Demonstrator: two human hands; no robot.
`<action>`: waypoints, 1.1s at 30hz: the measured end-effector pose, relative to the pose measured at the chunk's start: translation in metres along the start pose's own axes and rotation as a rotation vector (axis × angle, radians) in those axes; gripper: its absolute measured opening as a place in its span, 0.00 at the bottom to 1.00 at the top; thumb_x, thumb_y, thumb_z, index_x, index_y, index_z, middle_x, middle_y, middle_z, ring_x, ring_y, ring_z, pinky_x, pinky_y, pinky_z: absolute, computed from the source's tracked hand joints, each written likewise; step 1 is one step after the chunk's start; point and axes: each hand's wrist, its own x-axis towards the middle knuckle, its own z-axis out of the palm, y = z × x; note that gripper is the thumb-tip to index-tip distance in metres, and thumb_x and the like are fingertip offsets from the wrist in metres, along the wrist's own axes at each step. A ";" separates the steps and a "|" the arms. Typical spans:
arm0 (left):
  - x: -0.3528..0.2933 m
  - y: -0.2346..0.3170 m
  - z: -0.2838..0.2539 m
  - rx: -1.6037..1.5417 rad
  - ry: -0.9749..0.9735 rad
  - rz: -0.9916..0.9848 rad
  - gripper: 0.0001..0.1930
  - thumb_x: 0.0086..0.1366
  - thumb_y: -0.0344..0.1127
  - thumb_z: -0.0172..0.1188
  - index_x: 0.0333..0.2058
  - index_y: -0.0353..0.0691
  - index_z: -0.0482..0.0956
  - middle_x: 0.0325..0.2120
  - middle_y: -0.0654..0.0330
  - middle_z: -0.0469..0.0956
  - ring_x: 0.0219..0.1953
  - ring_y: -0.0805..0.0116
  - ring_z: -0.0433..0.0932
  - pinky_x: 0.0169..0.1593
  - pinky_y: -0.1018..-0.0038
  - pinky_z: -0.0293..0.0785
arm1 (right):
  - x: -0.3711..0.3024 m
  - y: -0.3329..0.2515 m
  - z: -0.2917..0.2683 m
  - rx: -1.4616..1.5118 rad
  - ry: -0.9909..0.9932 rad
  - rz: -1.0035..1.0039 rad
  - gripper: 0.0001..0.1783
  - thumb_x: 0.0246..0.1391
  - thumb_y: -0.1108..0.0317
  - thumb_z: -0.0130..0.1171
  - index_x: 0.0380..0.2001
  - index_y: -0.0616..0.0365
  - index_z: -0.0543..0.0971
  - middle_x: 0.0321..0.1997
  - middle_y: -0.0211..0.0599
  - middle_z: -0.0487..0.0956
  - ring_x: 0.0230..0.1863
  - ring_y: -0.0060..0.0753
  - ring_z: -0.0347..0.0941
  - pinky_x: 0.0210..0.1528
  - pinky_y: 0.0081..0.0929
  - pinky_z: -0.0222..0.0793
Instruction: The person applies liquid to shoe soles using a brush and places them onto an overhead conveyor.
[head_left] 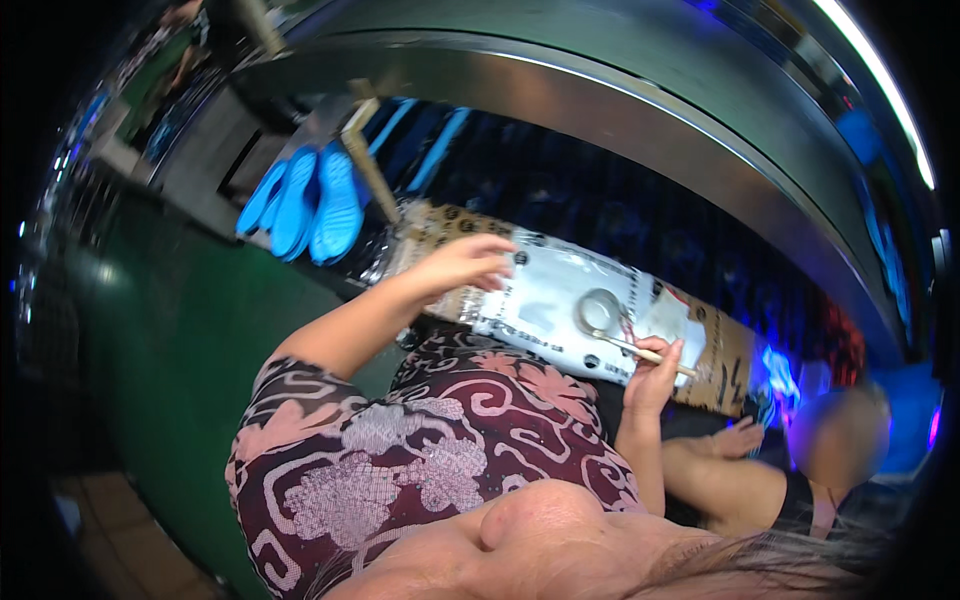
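My left hand (pixel 468 266) hovers over the left end of a board wrapped in white plastic (pixel 540 291), its fingers a little bent and apart with nothing visible in them. Farther right, my right hand (pixel 656 373) is closed around a thin pale wooden stick (pixel 640 350), like a brush handle. The stick's far end reaches the rim of a small round greyish pot (pixel 598 312) standing on the plastic; whether a brush head is on it I cannot make out. A crumpled whitish sheet (pixel 668 318) lies beside the pot, near my right hand.
Several bright blue shoe soles (pixel 337 205) stand at the far left beside a wooden post (pixel 368 160). Brown cardboard (pixel 722 368) shows under the plastic. A long metal-edged conveyor (pixel 600 85) runs behind. At the right, a co-worker's hand (pixel 738 438) is close to the board.
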 end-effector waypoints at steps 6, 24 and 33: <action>-0.140 -0.078 -0.160 0.301 1.159 0.257 0.20 0.59 0.35 0.57 0.48 0.34 0.69 0.37 0.56 0.74 0.38 0.71 0.73 0.43 0.76 0.69 | 0.035 0.004 0.122 -0.304 -0.636 -0.187 0.22 0.62 0.57 0.38 0.28 0.64 0.74 0.30 0.35 0.71 0.28 0.26 0.65 0.40 0.25 0.63; -0.115 -0.146 -0.405 0.102 0.934 -0.182 0.50 0.49 0.59 0.62 0.58 0.25 0.53 0.56 0.42 0.59 0.59 0.54 0.59 0.59 0.67 0.56 | 0.015 0.209 0.399 -0.704 -1.177 0.690 0.48 0.51 0.45 0.53 0.63 0.62 0.43 0.58 0.43 0.64 0.21 0.18 0.66 0.16 0.13 0.57; -0.113 -0.121 -0.374 -0.051 0.593 0.070 0.34 0.56 0.49 0.60 0.54 0.32 0.63 0.48 0.54 0.70 0.48 0.65 0.69 0.53 0.71 0.63 | 0.011 0.239 0.410 -0.631 -0.958 0.871 0.45 0.48 0.40 0.52 0.59 0.59 0.50 0.53 0.42 0.65 0.19 0.20 0.64 0.11 0.12 0.55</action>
